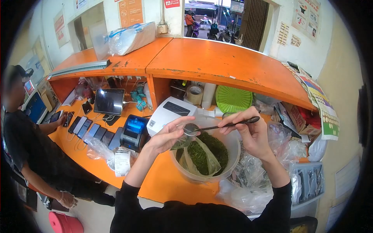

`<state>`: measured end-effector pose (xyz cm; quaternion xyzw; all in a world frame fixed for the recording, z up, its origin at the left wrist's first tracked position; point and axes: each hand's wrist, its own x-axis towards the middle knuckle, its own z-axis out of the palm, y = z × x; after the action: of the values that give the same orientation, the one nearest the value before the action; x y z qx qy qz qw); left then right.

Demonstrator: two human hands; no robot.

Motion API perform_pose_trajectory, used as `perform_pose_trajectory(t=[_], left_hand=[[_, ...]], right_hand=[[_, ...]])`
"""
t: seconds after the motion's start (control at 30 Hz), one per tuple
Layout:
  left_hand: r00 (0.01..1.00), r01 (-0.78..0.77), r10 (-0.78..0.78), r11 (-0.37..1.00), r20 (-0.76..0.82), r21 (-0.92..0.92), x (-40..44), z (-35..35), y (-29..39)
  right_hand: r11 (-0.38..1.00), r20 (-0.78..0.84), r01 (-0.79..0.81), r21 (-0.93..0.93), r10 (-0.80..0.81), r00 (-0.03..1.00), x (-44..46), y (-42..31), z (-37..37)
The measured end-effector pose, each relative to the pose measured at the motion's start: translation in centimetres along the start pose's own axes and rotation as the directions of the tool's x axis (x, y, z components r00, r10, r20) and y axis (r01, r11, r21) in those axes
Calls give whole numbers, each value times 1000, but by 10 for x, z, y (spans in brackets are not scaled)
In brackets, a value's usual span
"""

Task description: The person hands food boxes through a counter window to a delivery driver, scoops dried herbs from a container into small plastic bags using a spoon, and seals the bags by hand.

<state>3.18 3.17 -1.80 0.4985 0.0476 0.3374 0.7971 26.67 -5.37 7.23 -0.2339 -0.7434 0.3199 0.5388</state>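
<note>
My left hand (169, 136) holds a small clear plastic cup or bag (190, 129) above a large translucent tub (234, 152). Between the thumb and fingers of my right hand (248, 132) is a dark spoon (229, 125), its bowl end at the mouth of the small container. Chopped green leaves (213, 149) lie in the tub, together with a clear plastic bag (213, 164) that partly covers them.
A person (35, 136) stands at the left near several phones (87, 126). A white printer (171, 110) and black printer (134, 132) stand behind the tub. Plastic bags (252, 174) and a blue-grey tray (311, 182) are at the right.
</note>
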Motion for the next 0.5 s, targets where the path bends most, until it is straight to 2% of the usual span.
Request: perform_pose_trajectory(t=[0.1, 0.23, 0.33, 0.37, 0.43, 0.5], left_hand=[[999, 28, -28, 1000, 15, 9, -1, -7, -4], [999, 45, -45, 999, -2, -4, -5, -12, -4], [1000, 21, -21, 1000, -20, -6, -8, -15, 0], [999, 13, -14, 1000, -35, -16, -9, -14, 3], [999, -13, 12, 1000, -45, -19, -7, -14, 3], [998, -50, 50, 999, -33, -4, -1, -16, -1]], right_hand=[[999, -14, 36, 1, -36, 999, -2, 3, -2], [993, -312, 12, -119, -49, 949, 5, -17, -14], [976, -287, -58, -210, -5, 958, -5, -25, -20], [981, -281, -108, -158, 61, 958, -11, -22, -10], [944, -159, -288, -164, 262, 952, -18, -14, 12], [871, -12, -378, -313, 394, 919, -28, 12, 26]])
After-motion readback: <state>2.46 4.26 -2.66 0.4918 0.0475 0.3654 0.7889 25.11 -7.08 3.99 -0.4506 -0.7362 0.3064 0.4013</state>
